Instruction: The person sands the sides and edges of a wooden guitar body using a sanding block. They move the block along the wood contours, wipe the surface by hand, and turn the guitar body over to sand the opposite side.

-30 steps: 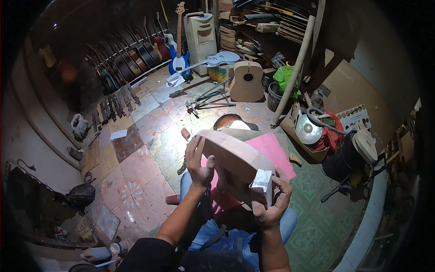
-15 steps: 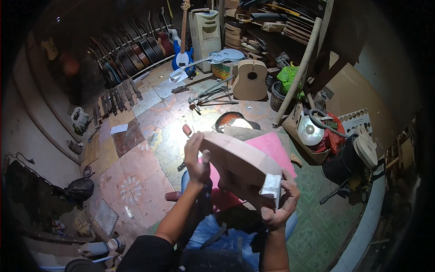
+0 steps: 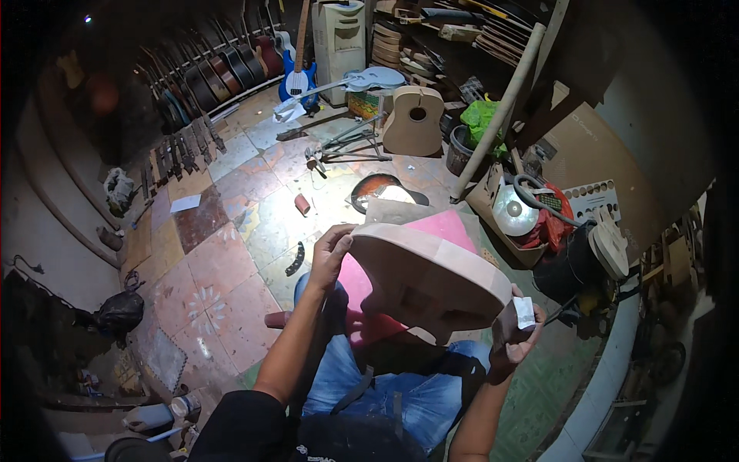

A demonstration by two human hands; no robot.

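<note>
An unpainted wooden electric guitar body (image 3: pixel 431 281) is held tilted above my lap, its pale edge facing up and routed cavities showing on its shaded face. My left hand (image 3: pixel 331 258) grips its left end, thumb on the near side and fingers over the edge. In my right hand (image 3: pixel 521 339) is a small sanding block (image 3: pixel 524 313) with a whitish end, held close to the body's right end. Whether block and wood touch there, I cannot tell. A pink sheet (image 3: pixel 443 229) lies beneath the guitar body, over my knees and beyond.
A red-brown cylinder (image 3: pixel 302 204) and a dark curved piece (image 3: pixel 295 259) lie on the tiled floor. Farther off are a sunburst body (image 3: pixel 377 189), a metal stand (image 3: pixel 346 146), and an acoustic guitar body (image 3: pixel 414 138). On the right stand a cardboard box (image 3: pixel 493 223) and a black drum (image 3: pixel 566 266).
My right hand with the sanding block has moved right, toward the outer end of the guitar body. The body has turned somewhat, showing more of its cavities; the whole view has shifted slightly.
</note>
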